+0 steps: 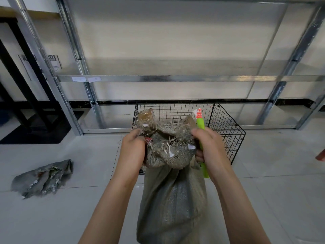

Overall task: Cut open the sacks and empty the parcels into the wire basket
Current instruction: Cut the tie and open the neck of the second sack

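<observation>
Sack (pixel 173 191): grey woven, hanging upright between both arms; top cut open and frayed, held in front of the wire basket (pixel 226 131).
Parcel (pixel 146 116): brown, taped, poking out of the sack mouth on the left; not yet in the basket.
Risk 1: spill onto the floor if tipped from here, likely because the mouth sits near the basket's near rim rather than well over it.
Risk 2: nick to fingers or parcel, caused by the cutter (pixel 200 120) sharing 1 fist with the cloth; tip pointing up beside the mouth; blade out or in, cannot tell.
Risk 3: parcels snagging on loose frayed strands across the opening.
Left hand (pixel 132 148): fingers curled tight, pinching the left edge of the sack mouth.
Right hand (pixel 209 147): clamped round the green cutter and the right edge of the mouth together.
Empty sack (pixel 44 176): crumpled on the floor, well apart to the left.
</observation>
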